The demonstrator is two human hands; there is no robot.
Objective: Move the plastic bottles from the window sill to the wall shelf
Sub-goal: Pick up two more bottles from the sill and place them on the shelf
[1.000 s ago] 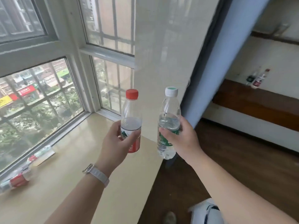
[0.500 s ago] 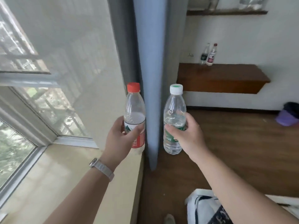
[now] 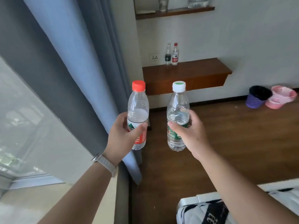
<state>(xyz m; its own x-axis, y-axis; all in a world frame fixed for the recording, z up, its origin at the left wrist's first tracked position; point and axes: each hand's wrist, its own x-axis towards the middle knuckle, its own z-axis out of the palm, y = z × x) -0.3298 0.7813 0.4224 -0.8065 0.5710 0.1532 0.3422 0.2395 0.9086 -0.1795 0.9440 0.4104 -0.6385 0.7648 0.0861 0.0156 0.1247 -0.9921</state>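
Note:
My left hand [image 3: 123, 136] grips a clear plastic bottle with a red cap and red label [image 3: 138, 110], held upright. My right hand [image 3: 190, 136] grips a clear bottle with a white cap and green label [image 3: 178, 107], also upright. Both bottles are partly filled with water and sit side by side in mid-air. Ahead on the far wall is a brown wooden wall shelf [image 3: 194, 73] with two bottles [image 3: 171, 54] standing at its back left. The window sill [image 3: 48, 199] lies at the lower left.
A blue-grey curtain [image 3: 72, 62] hangs just left of the bottles. A higher shelf [image 3: 174, 12] holds glass items. A purple bin [image 3: 257, 97] and a pink basin [image 3: 281, 97] sit on the wooden floor at the right. A bed edge [image 3: 242, 199] shows at bottom right.
The view has swung right, away from the window toward the wall shelf, which now looks nearer and more central. Both hands still hold their bottles in the same upright pose.

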